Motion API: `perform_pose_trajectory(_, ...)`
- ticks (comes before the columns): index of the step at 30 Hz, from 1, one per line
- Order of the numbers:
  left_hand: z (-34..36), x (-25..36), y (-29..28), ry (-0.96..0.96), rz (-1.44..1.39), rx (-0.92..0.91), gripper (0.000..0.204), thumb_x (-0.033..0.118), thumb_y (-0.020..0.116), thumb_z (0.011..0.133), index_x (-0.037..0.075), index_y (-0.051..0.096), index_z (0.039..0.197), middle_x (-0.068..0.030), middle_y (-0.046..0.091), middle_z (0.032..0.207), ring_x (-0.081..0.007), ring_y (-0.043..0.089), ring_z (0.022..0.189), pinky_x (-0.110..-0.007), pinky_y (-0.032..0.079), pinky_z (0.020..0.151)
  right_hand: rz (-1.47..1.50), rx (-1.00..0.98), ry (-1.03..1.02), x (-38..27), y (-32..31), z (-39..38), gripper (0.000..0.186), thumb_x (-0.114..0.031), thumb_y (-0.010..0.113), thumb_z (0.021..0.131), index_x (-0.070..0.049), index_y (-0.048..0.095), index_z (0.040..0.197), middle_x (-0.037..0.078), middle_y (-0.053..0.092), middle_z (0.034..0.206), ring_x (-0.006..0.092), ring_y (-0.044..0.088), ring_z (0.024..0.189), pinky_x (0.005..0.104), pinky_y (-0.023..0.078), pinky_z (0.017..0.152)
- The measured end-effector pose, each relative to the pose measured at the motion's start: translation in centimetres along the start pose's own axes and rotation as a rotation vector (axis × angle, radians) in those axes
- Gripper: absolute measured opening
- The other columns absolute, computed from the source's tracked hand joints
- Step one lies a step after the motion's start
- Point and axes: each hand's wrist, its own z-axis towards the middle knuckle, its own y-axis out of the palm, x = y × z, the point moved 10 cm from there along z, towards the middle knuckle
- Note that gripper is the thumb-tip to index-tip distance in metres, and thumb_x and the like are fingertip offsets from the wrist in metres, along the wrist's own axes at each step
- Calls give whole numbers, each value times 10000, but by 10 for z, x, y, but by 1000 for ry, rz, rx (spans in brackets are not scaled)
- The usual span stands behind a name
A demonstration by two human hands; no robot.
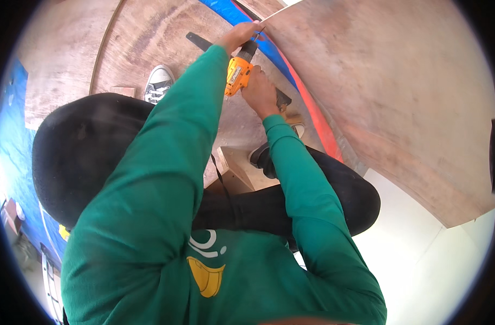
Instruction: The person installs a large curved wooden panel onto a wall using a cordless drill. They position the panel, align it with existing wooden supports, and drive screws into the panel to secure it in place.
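Note:
My right hand [258, 92] grips the handle of an orange and black power drill [238, 73], which points up and away from me. My left hand [239, 35] reaches past the drill's nose. Its fingers pinch a small dark screw [258, 33] at the bit's tip, right at the edge of a big plywood panel [393, 81]. Both arms are in green sleeves. I sit low, with black trousers and grey sneakers [160, 84] under my arms.
A long dark flat bar [196, 40] lies on the plywood floor [144, 38] behind the drill. A blue and red strip [277, 54] runs along the panel's lower edge. A small wooden block [239, 168] sits between my legs. A white board [421, 260] lies at the lower right.

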Motion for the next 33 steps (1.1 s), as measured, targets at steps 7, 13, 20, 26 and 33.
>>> perform_pose_trajectory(7, -116, -52, -43, -367, 295, 201, 1046, 862, 586, 892, 20, 580, 1512, -241, 683, 1317, -315, 742, 1008, -434, 613, 792, -4, 59, -16, -4, -10, 5, 432, -195, 832, 859, -1, 586, 1156, 234, 746, 1082, 430, 757, 1020, 536, 606, 882)
perform_pose_trajectory(13, -175, -63, -12, -303, 2, 367, 967, 795, 689, 875, -42, 677, 1358, -211, 726, 1116, -257, 767, 790, -359, 636, 638, 31, 20, 21, -6, -13, 3, 433, -191, 820, 862, 16, 582, 1158, 251, 751, 1079, 448, 751, 1018, 542, 601, 892)
perform_pose_trajectory(20, -183, -49, -15, -188, 27, 557, 765, 695, 730, 889, -29, 767, 1136, -187, 766, 857, -258, 783, 678, -365, 629, 570, 19, 17, -19, -8, -19, -6, 484, -224, 815, 892, 9, 540, 1215, 254, 727, 1145, 440, 739, 1052, 545, 584, 906)
perform_pose_trajectory(26, -183, -56, -11, -223, 35, 579, 785, 736, 695, 887, -7, 767, 1129, -190, 780, 888, -270, 790, 692, -375, 641, 630, -78, 24, -38, -1, -17, -13, 510, -261, 805, 923, -24, 509, 1262, 230, 716, 1146, 429, 732, 1054, 558, 565, 892)
perform_pose_trajectory(33, -181, -52, -11, -230, 62, 554, 773, 705, 709, 890, -9, 759, 1183, -190, 770, 943, -264, 785, 724, -354, 641, 601, -54, 55, -88, -5, -22, -12, 469, -266, 802, 923, -25, 530, 1220, 230, 723, 1124, 448, 734, 1023, 567, 574, 864)
